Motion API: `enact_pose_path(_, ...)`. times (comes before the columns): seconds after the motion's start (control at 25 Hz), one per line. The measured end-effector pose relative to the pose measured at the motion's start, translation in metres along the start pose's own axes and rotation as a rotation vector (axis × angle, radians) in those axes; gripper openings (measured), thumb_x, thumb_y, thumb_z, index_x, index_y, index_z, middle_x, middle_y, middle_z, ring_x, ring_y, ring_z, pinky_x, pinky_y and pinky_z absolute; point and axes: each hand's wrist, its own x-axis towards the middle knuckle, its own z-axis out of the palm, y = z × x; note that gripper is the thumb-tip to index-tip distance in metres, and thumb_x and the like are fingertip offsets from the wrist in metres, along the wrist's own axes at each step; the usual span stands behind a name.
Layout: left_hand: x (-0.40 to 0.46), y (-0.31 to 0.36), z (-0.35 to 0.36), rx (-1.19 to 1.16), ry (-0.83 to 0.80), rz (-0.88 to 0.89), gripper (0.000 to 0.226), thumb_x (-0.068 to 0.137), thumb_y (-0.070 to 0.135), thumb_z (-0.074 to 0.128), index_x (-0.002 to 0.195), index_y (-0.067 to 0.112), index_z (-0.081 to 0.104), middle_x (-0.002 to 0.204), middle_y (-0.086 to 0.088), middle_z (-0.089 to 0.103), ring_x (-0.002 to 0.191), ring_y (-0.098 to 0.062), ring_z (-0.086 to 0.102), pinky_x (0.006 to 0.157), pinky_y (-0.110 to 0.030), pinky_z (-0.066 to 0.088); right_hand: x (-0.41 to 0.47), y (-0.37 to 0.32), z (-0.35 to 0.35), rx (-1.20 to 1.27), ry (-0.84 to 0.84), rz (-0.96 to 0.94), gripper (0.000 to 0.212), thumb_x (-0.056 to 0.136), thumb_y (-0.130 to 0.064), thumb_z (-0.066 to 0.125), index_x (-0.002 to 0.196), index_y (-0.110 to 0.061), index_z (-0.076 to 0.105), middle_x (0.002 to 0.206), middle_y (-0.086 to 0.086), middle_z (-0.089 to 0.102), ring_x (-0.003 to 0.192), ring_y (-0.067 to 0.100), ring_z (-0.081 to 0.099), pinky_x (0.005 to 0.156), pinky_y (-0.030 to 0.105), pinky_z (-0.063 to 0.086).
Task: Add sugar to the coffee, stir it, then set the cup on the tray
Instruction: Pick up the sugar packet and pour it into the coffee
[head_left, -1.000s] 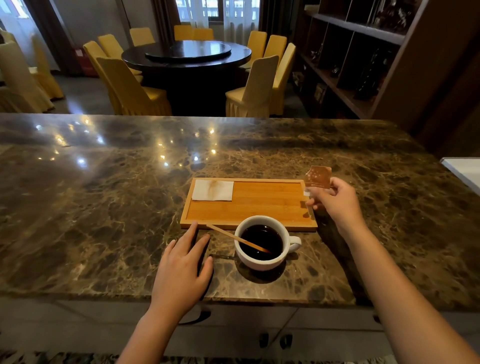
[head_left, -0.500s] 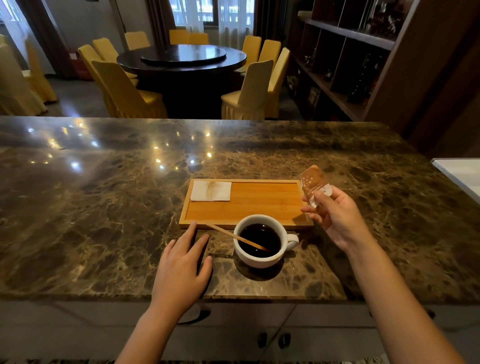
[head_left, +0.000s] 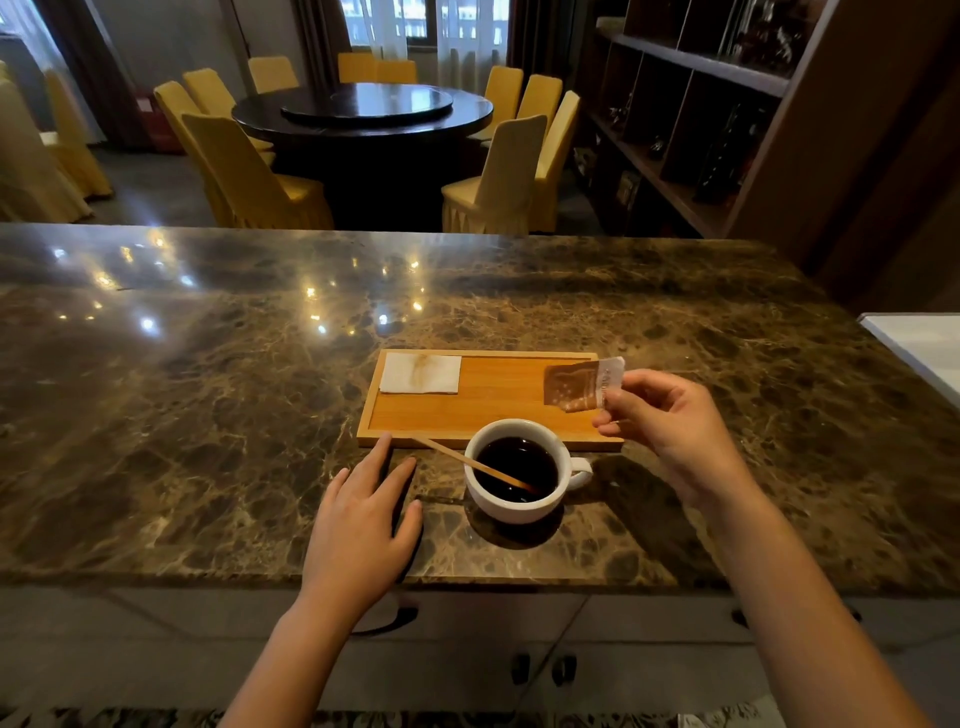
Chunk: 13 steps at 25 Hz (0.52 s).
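A white cup of black coffee stands on the marble counter just in front of the wooden tray, handle to the right. A wooden stirrer leans in the cup, its free end pointing left. My right hand pinches a brown sugar packet by its white end and holds it sideways above the tray's right part, behind and to the right of the cup. My left hand lies flat on the counter left of the cup, fingers spread, holding nothing.
A stained white napkin lies on the tray's left end. The marble counter stretches wide to both sides. A white surface meets the right edge. Behind are a round dark table, yellow chairs and dark shelves.
My right hand has turned the sugar packet from upright to lying sideways and brought it left over the tray, nearer the cup. My left hand and the cup stay put.
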Motion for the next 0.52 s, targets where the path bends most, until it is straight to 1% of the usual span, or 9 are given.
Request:
enact_pose_path(0.08,0.0,0.0,0.0,-0.001,-0.003,-0.001,0.045,0.087,0.032,0.054,0.13,0.019,0.049,0.149,-0.006,0.028,0.129,-0.022,0.035,0.106,-0.042,0.023,-0.002,-0.007,0.005,-0.077,-0.029,-0.04,0.013,0.087,-0.003,0.059,0.094,-0.007,0.069,0.073,0.007,0.071,0.061,0.01,0.068,0.058,0.019,0.056)
enact_pose_path(0.16,0.0,0.001,0.0,-0.003,-0.009,-0.003,0.045,0.088,0.033,0.053,0.13,0.02,0.049,0.149,-0.005,0.028,0.13,-0.022,0.035,0.106,-0.043,0.023,-0.005,-0.015,0.009,-0.167,-0.081,-0.087,0.014,0.086,-0.001,0.06,0.089,-0.01,0.07,0.074,0.007,0.069,0.059,0.008,0.066,0.056,0.017,0.055)
enact_pose_path(0.28,0.0,0.001,0.0,-0.004,-0.006,-0.007,0.044,0.088,0.032,0.054,0.13,0.019,0.049,0.149,-0.006,0.028,0.129,-0.023,0.035,0.106,-0.042,0.022,-0.008,-0.026,0.015,-0.432,-0.134,-0.217,0.016,0.085,-0.003,0.062,0.083,-0.017,0.07,0.073,-0.001,0.066,0.057,0.004,0.061,0.054,0.013,0.05)
enact_pose_path(0.36,0.0,0.001,-0.001,-0.005,-0.007,-0.005,0.044,0.088,0.031,0.055,0.13,0.019,0.05,0.149,-0.007,0.029,0.129,-0.024,0.035,0.106,-0.044,0.024,-0.008,-0.031,0.019,-0.577,-0.151,-0.304,0.014,0.084,-0.007,0.064,0.083,-0.019,0.071,0.074,-0.007,0.063,0.057,0.005,0.06,0.052,0.01,0.046)
enact_pose_path(0.44,0.0,0.002,-0.001,-0.005,-0.009,-0.002,0.044,0.087,0.03,0.055,0.13,0.018,0.05,0.149,-0.007,0.029,0.129,-0.024,0.035,0.106,-0.045,0.025,-0.006,-0.033,0.022,-0.608,-0.158,-0.329,0.012,0.084,-0.009,0.066,0.083,-0.02,0.071,0.075,-0.007,0.063,0.058,0.006,0.06,0.052,0.011,0.045)
enact_pose_path(0.52,0.0,0.002,-0.001,-0.005,-0.003,-0.002,0.044,0.087,0.03,0.056,0.129,0.018,0.05,0.148,-0.007,0.03,0.129,-0.025,0.035,0.105,-0.045,0.026,-0.004,-0.031,0.023,-0.568,-0.16,-0.314,0.012,0.084,-0.009,0.066,0.082,-0.019,0.071,0.074,-0.007,0.064,0.057,0.004,0.06,0.052,0.01,0.045)
